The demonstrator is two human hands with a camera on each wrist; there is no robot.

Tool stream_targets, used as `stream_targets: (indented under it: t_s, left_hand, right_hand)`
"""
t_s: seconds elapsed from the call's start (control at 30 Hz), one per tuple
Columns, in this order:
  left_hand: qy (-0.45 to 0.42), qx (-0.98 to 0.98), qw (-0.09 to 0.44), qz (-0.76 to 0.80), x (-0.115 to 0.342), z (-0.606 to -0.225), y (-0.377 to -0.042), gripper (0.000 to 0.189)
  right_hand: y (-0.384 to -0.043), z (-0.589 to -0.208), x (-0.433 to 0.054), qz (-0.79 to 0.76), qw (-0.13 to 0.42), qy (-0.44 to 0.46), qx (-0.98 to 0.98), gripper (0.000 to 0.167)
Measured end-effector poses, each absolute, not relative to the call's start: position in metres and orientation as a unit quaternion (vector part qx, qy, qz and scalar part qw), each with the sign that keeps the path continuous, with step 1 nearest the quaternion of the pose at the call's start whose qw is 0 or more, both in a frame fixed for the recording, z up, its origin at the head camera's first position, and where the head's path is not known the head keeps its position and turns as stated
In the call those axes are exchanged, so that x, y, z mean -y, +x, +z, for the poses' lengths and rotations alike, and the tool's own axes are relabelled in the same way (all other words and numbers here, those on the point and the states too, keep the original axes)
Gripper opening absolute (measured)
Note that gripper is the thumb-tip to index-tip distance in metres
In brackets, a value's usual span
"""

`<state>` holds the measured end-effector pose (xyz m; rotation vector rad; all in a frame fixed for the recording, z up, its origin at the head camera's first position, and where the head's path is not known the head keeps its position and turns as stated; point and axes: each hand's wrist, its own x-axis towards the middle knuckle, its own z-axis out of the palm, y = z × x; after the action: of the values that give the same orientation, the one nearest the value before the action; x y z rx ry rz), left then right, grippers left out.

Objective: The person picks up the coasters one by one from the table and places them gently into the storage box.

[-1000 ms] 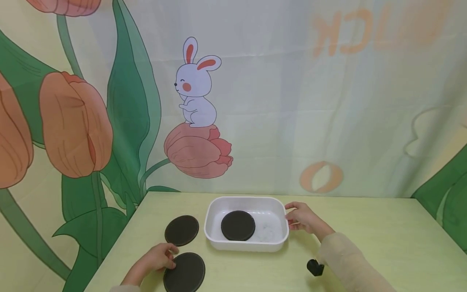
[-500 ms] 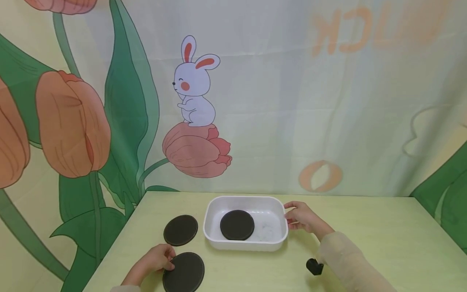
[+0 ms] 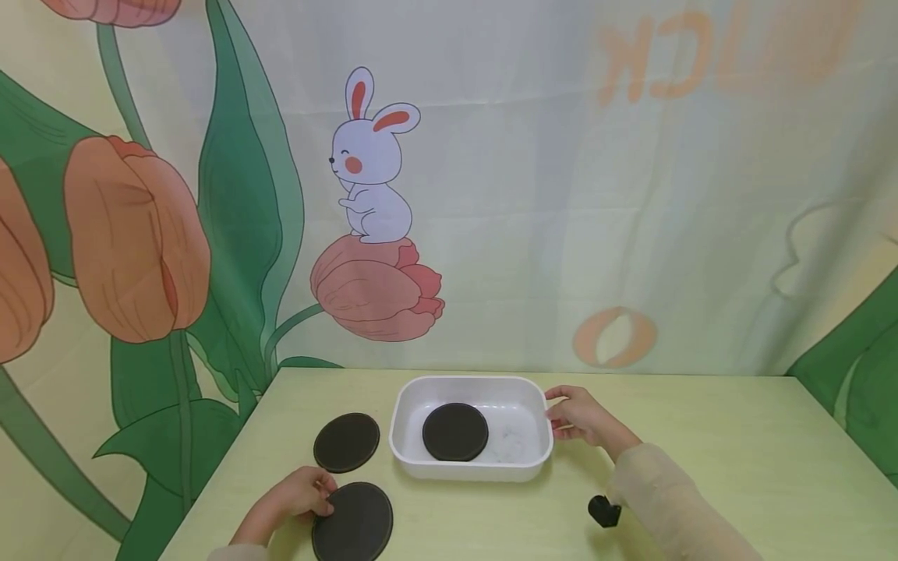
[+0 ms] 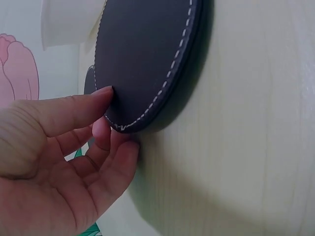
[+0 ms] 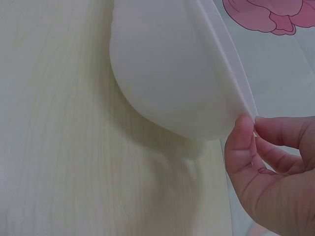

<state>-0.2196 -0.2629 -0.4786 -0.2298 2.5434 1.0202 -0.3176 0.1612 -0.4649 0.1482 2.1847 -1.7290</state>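
Note:
My left hand (image 3: 300,494) pinches the edge of a round black coaster (image 3: 352,522) with pale stitching at the lower left of the table. In the left wrist view, the thumb lies on top of that coaster (image 4: 142,54) and other fingers are at or under its edge; a shadow shows beneath it. A second black coaster (image 3: 347,442) lies flat just behind. A third coaster (image 3: 455,432) rests inside the white rectangular basin (image 3: 471,472), left of its middle. On the basin's right side my right hand (image 3: 584,417) pinches the rim between thumb and fingers, clearest in the right wrist view.
A small black object (image 3: 604,511) shows on the table beside the right sleeve, which may hide part of it; its kind is unclear. Behind the pale wooden table (image 3: 737,444) hangs a printed curtain (image 3: 519,195) with tulips and a rabbit.
My left fingers have drawn in on the near coaster, and its far edge appears slightly raised. The right hand keeps its place at the basin. The head view has shifted a little.

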Motion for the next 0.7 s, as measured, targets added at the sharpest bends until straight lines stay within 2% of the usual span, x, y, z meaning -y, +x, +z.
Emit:
stream_targets:
  t_s: [0.17, 0.47, 0.7]
  left_hand:
    - [-0.073, -0.898, 0.192, 0.388, 0.265, -0.478, -0.216, 0.018]
    - [-0.005, -0.831, 0.256, 0.494, 0.285, -0.482, -0.218, 0.023]
    - [0.017, -0.79, 0.267, 0.551, 0.29, -0.475, -0.216, 0.026]
  right_hand:
    - [-0.317, -0.465, -0.161, -0.611, 0.172, 0.049, -0.772, 0.037]
    - [-0.317, -0.465, -0.162, -0.613, 0.174, 0.049, -0.769, 0.037]
    - [-0.318, -0.466, -0.161, -0.611, 0.175, 0.049, -0.771, 0.037]
